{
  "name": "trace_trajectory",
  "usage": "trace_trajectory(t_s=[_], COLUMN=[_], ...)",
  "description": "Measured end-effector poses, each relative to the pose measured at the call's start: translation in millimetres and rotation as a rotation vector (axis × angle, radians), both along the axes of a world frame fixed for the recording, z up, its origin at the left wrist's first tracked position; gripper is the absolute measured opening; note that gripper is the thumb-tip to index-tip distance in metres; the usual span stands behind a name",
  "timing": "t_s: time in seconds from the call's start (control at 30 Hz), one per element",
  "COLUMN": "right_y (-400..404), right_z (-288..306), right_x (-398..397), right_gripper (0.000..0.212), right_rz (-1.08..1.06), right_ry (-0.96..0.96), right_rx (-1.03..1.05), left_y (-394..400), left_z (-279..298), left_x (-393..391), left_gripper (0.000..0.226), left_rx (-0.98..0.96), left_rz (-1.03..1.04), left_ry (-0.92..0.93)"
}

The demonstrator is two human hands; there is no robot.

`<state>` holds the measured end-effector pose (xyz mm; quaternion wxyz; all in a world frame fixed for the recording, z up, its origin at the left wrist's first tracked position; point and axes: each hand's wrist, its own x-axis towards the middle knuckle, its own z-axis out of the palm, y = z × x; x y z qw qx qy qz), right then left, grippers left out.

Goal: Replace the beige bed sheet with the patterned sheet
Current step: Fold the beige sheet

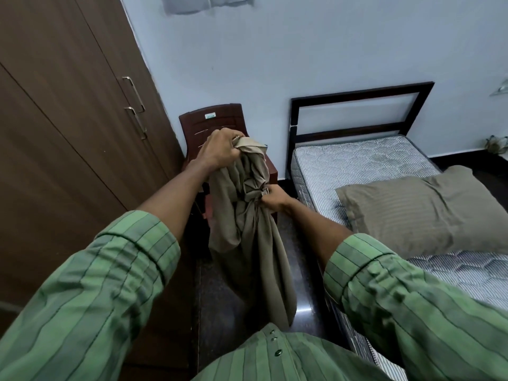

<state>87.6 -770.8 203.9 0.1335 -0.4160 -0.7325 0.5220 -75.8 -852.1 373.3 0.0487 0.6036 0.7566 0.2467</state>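
The beige bed sheet [247, 229] hangs bunched in front of me, off the bed, its lower end trailing down towards the dark floor. My left hand [220, 151] grips its top bundle, held up in front of the brown chair [211, 119]. Lower and to the right, my right hand [275, 199] pinches a fold in the middle of the sheet. The bed's striped quilted mattress [365, 163] lies bare on the right. No patterned sheet is in view.
A beige striped pillow [428, 213] lies on the mattress. The dark bed frame headboard [360, 114] stands against the pale blue wall. A tall brown wardrobe [68, 119] with metal handles fills the left side. Dark glossy floor runs between wardrobe and bed.
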Motion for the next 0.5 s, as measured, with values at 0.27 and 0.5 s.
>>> trace_trajectory(t_s=[0.27,0.5], right_y=[-3.0,11.1], right_z=[46.6,77.5], right_x=[-19.0,-19.4], right_gripper=[0.121,0.023], right_rz=[-0.178,-0.053], right_ry=[0.411,0.393], right_rx=[-0.032,0.237], left_y=[7.5,9.8], left_z=[2.2,-3.5], left_x=[2.6,-4.8], left_gripper=[0.032,0.036], left_rx=[0.083,-0.011], left_rz=[-0.029,-0.197], left_ry=[-0.024,-0.107])
